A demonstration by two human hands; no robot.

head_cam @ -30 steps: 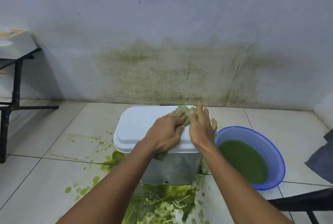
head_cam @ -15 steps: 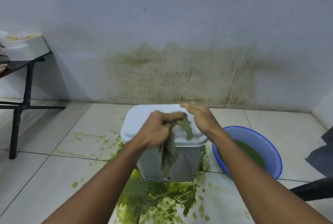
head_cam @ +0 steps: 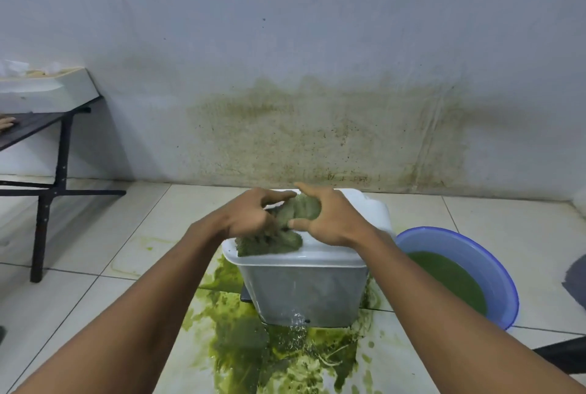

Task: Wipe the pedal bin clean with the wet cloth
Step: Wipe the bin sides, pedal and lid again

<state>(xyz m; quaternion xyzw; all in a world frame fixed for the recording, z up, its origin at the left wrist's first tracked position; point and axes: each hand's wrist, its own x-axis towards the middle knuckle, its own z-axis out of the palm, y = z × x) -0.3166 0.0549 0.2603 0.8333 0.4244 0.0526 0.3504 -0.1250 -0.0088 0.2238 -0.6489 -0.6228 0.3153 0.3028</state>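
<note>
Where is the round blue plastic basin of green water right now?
Head view, lower right: the round blue plastic basin stands on the tiled floor, close beside the right side of the white plastic pedal bin.

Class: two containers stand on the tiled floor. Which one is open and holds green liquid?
The round blue basin on the right. The white pedal bin beside it is rectangular, its lid shut under the cloth.
</note>
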